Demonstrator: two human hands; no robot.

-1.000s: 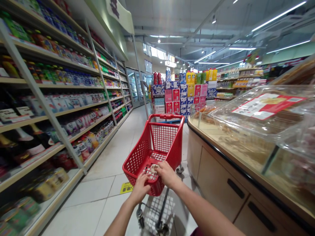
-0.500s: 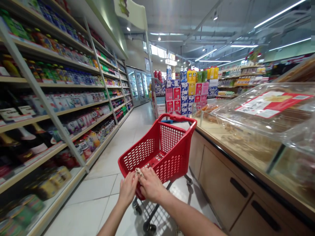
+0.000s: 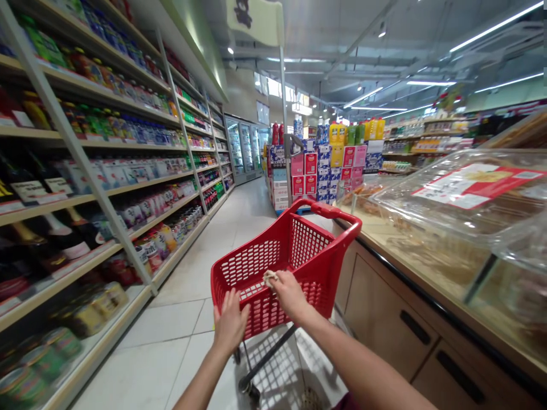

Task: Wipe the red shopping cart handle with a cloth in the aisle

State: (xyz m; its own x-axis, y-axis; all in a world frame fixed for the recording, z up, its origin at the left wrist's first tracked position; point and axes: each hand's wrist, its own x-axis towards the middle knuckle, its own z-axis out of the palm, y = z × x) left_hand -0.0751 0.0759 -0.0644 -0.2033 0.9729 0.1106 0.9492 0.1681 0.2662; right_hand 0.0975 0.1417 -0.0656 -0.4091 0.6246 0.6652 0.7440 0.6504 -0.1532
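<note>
A red plastic shopping cart (image 3: 331,266) stands in front of me, angled, with its handle away toward the far right. My left hand (image 3: 231,320) rests at the cart's near left corner, fingers spread over the rim. My right hand (image 3: 291,294) is at the near side's rim, its fingers closed on a small crumpled off-white cloth (image 3: 269,278). The perforated basket shows nothing inside. A pale flag (image 3: 255,21) with a dark bear figure hangs from a grey pole (image 3: 282,85) beyond the basket.
Shelves of bottles, cans and packs (image 3: 141,176) line the left. On the right, a wooden counter (image 3: 376,307) carries clear plastic food boxes (image 3: 465,185), close to the cart. Stacked drink cartons (image 3: 310,165) stand ahead, with glass-door coolers (image 3: 244,145) farther back. Tiled floor (image 3: 154,341) lies at left.
My hands have moved apart; the right hand slid right along the rim with the cloth. The cart has shifted and turned slightly to the right, and the flag pole moved with it.
</note>
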